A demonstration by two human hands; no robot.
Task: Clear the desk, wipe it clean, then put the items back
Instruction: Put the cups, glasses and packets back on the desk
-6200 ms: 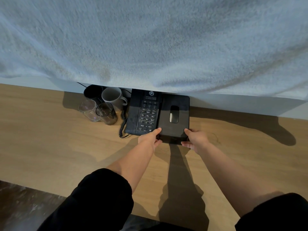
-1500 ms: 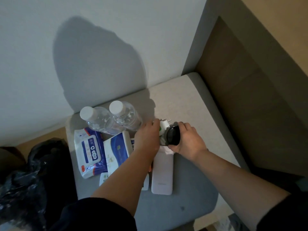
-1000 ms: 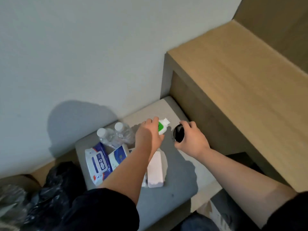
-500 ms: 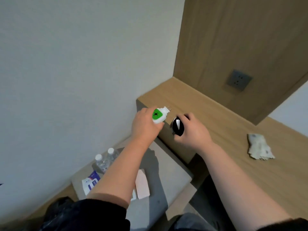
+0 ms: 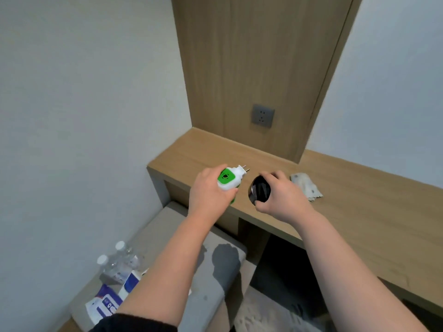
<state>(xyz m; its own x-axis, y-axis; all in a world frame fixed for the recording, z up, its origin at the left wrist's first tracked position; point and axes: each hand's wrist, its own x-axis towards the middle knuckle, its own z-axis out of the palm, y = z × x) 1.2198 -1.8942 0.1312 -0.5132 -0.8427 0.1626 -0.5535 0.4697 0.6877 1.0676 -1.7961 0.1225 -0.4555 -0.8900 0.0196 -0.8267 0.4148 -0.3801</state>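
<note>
Clamps left grip [image 5: 211, 190] around green-and-white plug-in [image 5: 229, 179], right grip [image 5: 280, 200] around glossy black disc [image 5: 260, 189], both just over the surface [image 5: 359, 212]. Risks the disc slipping from a loose hold, or landing on the crumpled wipe [image 5: 305, 185] just right of that grip.

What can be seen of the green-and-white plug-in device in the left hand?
The plug-in device looks like smooth plastic: a white body with a bright green face bearing a small dark mark. Two metal prongs stick out of its far end, pointing toward the wood panel. The left hand grips its lower part, holding it tilted over the left end of the desk. Whether it touches the desk cannot be told.
</note>
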